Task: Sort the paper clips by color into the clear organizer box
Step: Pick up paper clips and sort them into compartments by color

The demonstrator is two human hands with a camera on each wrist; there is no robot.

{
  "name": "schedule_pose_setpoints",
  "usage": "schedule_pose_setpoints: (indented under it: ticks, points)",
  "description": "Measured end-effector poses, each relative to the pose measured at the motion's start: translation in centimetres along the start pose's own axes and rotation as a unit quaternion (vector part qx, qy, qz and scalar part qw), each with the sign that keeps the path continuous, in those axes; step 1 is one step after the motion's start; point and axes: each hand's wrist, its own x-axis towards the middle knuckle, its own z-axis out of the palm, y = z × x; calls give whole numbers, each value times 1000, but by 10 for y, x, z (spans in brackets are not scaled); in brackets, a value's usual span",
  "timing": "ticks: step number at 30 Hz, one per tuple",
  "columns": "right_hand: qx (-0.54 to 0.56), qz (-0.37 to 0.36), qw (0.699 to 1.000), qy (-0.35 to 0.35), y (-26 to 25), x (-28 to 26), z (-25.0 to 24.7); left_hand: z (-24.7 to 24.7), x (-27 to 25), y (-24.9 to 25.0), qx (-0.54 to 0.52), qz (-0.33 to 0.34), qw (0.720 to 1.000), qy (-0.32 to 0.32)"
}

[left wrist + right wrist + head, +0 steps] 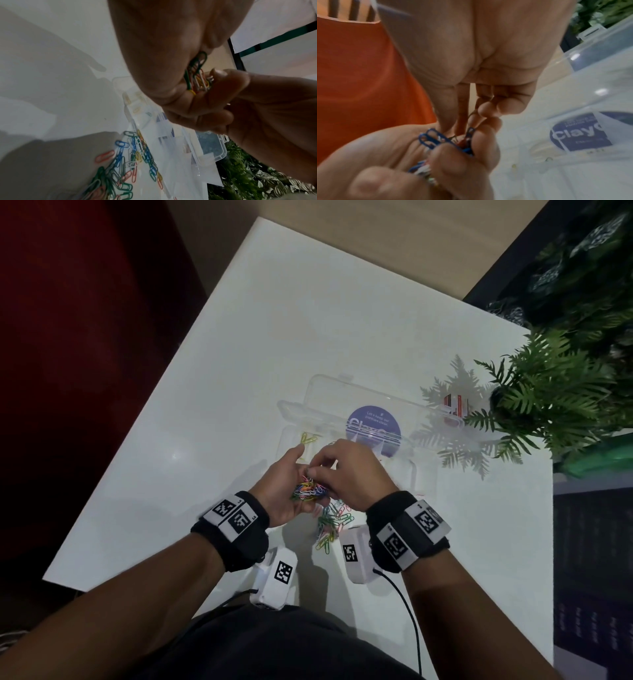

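A tangled bunch of coloured paper clips [307, 490] is cupped in the left hand [286, 487], whose fingers are curled round it, above the white table [239, 371]. Clips in that bunch are pinched by the thumb and fingertips of the right hand [349, 470]. More loose clips [330, 523] are spread on the table just beside the wrists. The clear organizer box [349, 426] is laid open beyond the hands, with two yellow clips [307, 438] in its left compartment. A round blue sticker [373, 428] is seen through the lid; "Clay" can be read, the smaller lines being too blurred.
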Motion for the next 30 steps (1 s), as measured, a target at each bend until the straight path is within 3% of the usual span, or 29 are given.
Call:
schedule_pose_setpoints:
  ticks: [5, 11, 16, 21, 23, 26, 30]
  points:
    - [27, 28, 999, -24, -2, -3, 2, 3, 2, -1, 33, 10, 999, 26]
    - [-35, 86, 996, 13, -10, 2, 13, 12, 4, 0, 50, 26, 998, 38]
    - [-25, 79, 996, 30, -11, 0, 18, 10, 2, -1, 49, 34, 997, 40]
    - [163, 72, 981, 76, -9, -10, 17, 5, 1, -2, 14, 32, 999, 24]
    - [266, 79, 956, 92, -7, -13, 12, 2, 2, -3, 8, 26, 1000, 7]
    - [419, 102, 896, 109, 2, -12, 4, -3, 2, -3, 3, 22, 1000, -5]
    - [451, 112, 880, 100, 13, -9, -1, -2, 1, 0, 10, 34, 999, 9]
